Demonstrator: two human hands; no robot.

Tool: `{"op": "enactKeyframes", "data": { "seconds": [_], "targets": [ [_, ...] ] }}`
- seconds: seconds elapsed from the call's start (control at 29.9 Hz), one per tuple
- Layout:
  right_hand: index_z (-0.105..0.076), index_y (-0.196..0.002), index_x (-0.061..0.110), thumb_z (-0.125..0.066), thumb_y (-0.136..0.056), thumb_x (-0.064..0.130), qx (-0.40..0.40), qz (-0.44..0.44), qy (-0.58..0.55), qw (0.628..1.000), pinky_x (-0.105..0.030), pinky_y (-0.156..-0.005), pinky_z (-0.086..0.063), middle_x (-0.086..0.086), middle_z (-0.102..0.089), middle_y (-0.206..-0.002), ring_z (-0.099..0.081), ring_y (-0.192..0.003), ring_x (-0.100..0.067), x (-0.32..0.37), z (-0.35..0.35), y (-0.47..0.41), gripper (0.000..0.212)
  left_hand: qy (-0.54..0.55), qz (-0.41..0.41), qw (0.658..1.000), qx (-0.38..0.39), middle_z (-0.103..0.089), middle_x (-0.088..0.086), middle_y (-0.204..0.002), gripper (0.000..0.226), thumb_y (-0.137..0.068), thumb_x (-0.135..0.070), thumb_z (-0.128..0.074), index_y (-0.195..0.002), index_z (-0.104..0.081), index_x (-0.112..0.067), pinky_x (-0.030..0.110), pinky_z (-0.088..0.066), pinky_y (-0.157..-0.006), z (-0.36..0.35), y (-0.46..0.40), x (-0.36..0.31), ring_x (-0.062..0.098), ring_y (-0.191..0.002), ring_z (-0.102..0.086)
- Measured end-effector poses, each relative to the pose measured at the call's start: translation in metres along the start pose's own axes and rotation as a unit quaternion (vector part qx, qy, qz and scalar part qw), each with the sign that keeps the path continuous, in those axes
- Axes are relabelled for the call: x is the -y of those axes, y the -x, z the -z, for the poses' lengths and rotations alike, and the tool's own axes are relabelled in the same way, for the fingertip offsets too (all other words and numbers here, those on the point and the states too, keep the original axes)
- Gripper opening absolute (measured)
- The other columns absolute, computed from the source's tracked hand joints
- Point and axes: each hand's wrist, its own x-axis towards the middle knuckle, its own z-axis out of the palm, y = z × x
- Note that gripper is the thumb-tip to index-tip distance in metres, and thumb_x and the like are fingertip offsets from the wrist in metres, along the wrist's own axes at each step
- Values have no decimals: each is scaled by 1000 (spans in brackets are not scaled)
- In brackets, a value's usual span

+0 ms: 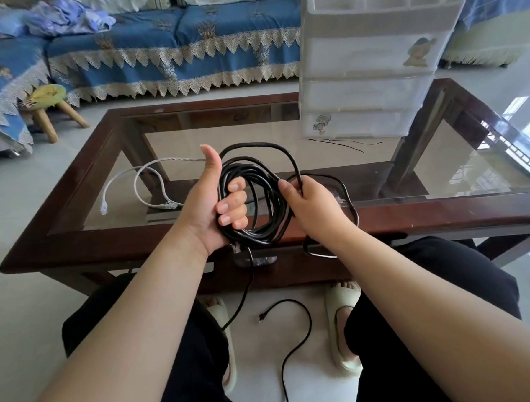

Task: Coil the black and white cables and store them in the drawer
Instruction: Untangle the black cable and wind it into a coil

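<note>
Head view: the left hand (210,203) holds a bundle of loops of the black cable (257,198), fingers curled through the coil and clamped on it, thumb sticking up clear. The right hand (311,204) pinches a fresh loop of the same cable at the coil's right edge, its grip closed round the strand. The coil hangs over the near rail of the glass-topped worktop (442,216), and the uncoiled tail drops between the knees to the floor, where it curls to its plug end (260,317) between two slippered feet. The white cable (148,188) lies loose on the glass to the left, not yet coiled, both plugs showing. The plastic drawer unit (370,72) stands at the far right of the worktop with its drawers looking closed; a thin dark wire (343,143) lies just in front of it.

Judging from this, the coiling is partway done. The loops in the left grip are uneven, so one may slip off the fingers and let the bundle spring open. The tail could snag on the worktop rail or under a slipper as it is drawn up, jerking the coil
</note>
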Motion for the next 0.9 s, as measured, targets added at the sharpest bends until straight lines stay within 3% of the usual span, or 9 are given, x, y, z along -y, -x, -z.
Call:
{"op": "enactKeyframes", "data": {
  "seconds": [0.1,0.37,0.54,0.6,0.67,0.74,0.84,0.9],
  "targets": [
    [-46,-77,16,-46,-96,43,-1,-39,-84,996,-31,-60,-38,1,-48,-61,-43,-55,-17,-3,0,1,33,3,-2,1000,-15,-25,-7,-33,76,-73,-88,-13,-59,-37,-17,20,-29,-32,-3,-2,4,7,-25,-23],
    [-44,-75,17,-49,-96,40,7,-108,-137,985,-26,-50,-34,-1,-50,-57,-41,-44,-11,-4,-3,5,32,2,-21,999,-24,-26,-5,-36,81,-68,-91,-5,-58,-37,-17,21,-29,-35,-8,-5,13,9,-28,-23],
    [-42,-78,17,-54,-93,41,-18,-108,-115,987,-28,-53,-39,-1,-56,-62,-48,-52,-15,-7,-10,9,31,-10,-21,999,-49,-27,-5,-35,76,-76,-86,-11,-57,-38,-17,20,-28,-34,-9,-7,15,9,-27,-24],
    [-44,-94,17,-56,-92,41,-49,-64,-71,994,-32,-61,-47,-1,-61,-75,-59,-66,-21,-6,-13,11,27,1,-18,999,-50,-26,-5,-35,75,-78,-84,-13,-57,-38,-17,20,-27,-34,-8,-8,13,8,-26,-24],
    [-36,-124,17,-55,-92,41,-53,-26,12,998,-32,-62,-45,-2,-62,-84,-63,-79,-26,-4,-15,15,44,6,-6,999,-47,-26,-6,-35,74,-79,-84,-14,-58,-38,-17,21,-26,-33,-6,-8,12,8,-26,-23],
    [-13,-144,21,-55,-90,46,-43,1,114,993,-30,-58,-40,-4,-65,-86,-64,-81,-26,-4,-15,18,73,-9,16,999,-47,-25,-6,-35,74,-81,-83,-16,-58,-39,-16,21,-26,-33,-4,-8,10,8,-26,-22],
    [14,-149,28,-64,-81,54,-66,52,212,974,-30,-61,-43,-6,-52,-123,-61,-96,-24,-4,-9,22,107,-53,55,996,-46,-25,-6,-35,71,-85,-78,-20,-58,-40,-15,21,-24,-31,-1,-8,8,8,-27,-20],
    [13,-149,27,-70,-75,54,-117,116,236,957,-34,-82,-46,-8,-37,-137,-47,-115,-26,-4,-3,22,115,-82,80,992,-49,-25,-6,-36,70,-87,-76,-22,-59,-41,-15,20,-24,-30,0,-7,6,7,-27,-20]
  ]
}}
